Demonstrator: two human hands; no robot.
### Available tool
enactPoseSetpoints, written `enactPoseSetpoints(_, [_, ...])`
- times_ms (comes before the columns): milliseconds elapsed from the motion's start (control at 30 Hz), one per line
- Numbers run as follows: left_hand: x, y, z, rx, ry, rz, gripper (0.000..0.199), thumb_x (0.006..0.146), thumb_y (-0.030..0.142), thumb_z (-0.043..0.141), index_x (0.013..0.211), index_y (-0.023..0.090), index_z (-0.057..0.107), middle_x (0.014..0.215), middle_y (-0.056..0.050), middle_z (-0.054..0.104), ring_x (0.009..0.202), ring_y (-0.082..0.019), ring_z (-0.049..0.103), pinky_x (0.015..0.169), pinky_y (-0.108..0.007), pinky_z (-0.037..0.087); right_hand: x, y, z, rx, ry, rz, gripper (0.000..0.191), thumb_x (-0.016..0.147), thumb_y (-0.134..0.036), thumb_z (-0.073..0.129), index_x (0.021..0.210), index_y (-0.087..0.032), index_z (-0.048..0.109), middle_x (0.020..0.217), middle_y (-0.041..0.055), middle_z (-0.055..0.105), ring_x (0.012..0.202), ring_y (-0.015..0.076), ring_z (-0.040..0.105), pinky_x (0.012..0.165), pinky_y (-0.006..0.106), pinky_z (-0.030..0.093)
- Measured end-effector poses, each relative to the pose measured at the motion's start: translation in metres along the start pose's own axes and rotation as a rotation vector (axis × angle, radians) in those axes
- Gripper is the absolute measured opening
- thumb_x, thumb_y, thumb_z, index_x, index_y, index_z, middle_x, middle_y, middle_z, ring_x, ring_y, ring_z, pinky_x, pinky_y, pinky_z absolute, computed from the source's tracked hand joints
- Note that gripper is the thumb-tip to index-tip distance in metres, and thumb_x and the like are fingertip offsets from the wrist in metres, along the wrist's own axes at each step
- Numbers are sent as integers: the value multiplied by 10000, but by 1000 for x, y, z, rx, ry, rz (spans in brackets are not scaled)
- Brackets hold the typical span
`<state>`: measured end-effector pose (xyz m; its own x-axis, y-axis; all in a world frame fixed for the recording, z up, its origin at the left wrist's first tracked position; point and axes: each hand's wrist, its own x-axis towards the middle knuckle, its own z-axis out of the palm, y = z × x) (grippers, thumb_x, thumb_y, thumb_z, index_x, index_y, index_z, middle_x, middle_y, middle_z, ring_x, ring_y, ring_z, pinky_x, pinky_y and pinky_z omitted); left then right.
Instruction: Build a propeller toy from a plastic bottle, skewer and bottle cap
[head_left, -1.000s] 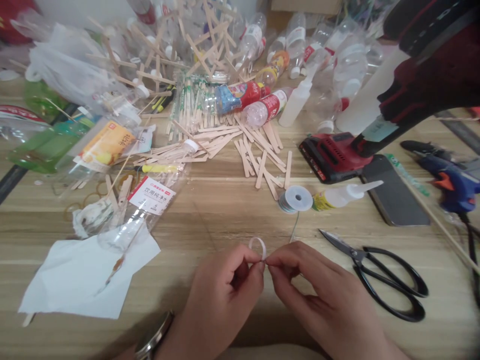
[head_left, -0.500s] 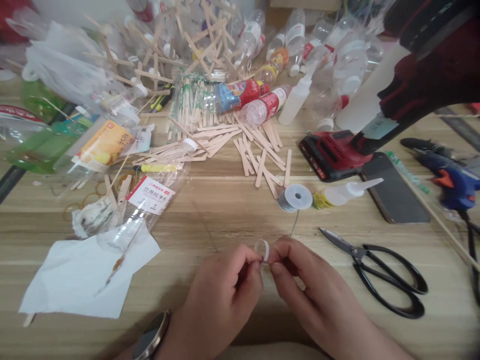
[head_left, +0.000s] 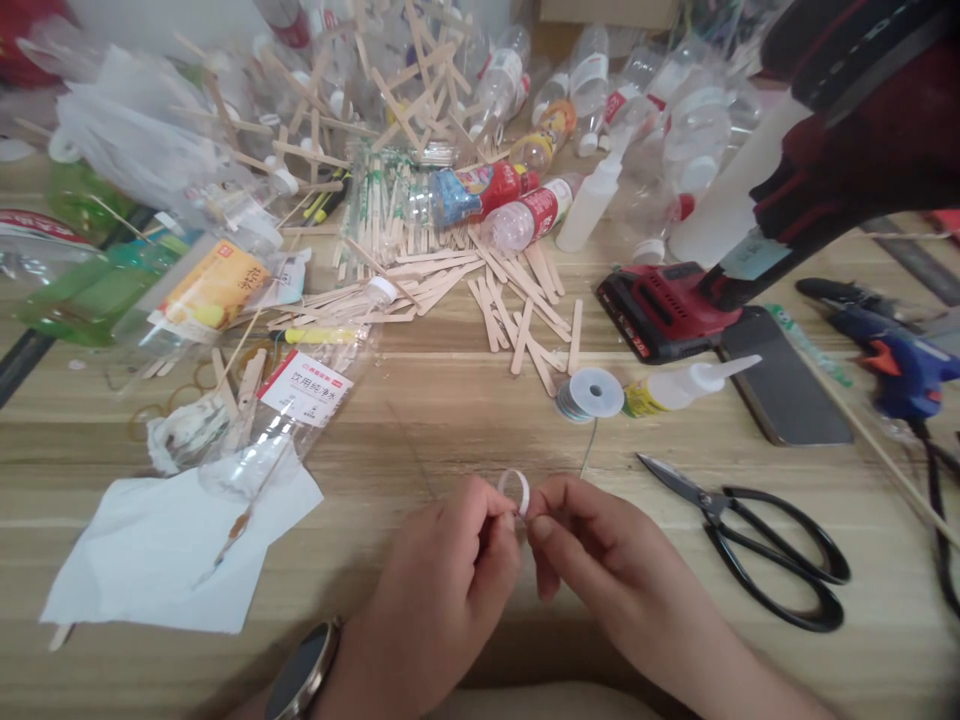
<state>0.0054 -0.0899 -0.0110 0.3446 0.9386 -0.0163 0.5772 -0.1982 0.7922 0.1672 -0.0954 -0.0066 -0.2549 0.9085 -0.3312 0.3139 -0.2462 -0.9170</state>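
Note:
A small white ring [head_left: 515,491], like a narrow band, stands up between my fingertips. My left hand [head_left: 448,585] pinches its lower edge with thumb and index finger. Close against the ring's right side, my right hand [head_left: 611,560] is closed in a pinch; what lies between its fingertips is hidden. From a spool [head_left: 592,393] just beyond, a thin grey-green thread [head_left: 589,448] runs down behind my right hand. A faint dark strand [head_left: 410,450] leads away from my left hand. Black-handled scissors [head_left: 716,503] lie to the right, blades slightly apart.
A glue bottle [head_left: 675,388], a phone [head_left: 787,385], a red-black power tool [head_left: 667,310] and a blue glue gun [head_left: 900,360] are at right. Wooden sticks [head_left: 442,285] and plastic bottles fill the back. At left, a clear bottle [head_left: 304,390] rests on white paper [head_left: 150,560].
Both hands and the ring have shifted slightly left. The right thumb has moved closer to the left fingertips, and the ring's angle has turned a little.

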Motion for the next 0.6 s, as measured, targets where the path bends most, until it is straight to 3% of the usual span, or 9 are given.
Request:
enactPoseSetpoints(400, [0, 0, 3, 235, 53, 121, 190, 873, 123, 396, 768, 200, 535, 576, 10, 650, 500, -145, 616, 471, -236, 389, 1, 1, -3, 126, 32, 38, 111, 862, -257, 528, 894, -199, 618, 679, -14, 641, 637, 134, 655, 600, 234, 536])
enactPoseSetpoints(600, [-3, -3, 7, 333, 45, 202, 197, 894, 119, 393, 786, 193, 540, 610, -5, 662, 514, -160, 621, 474, -249, 414, 1, 10, -1, 132, 75, 61, 83, 812, -275, 599, 825, -198, 626, 719, 22, 676, 650, 154, 647, 594, 264, 537])
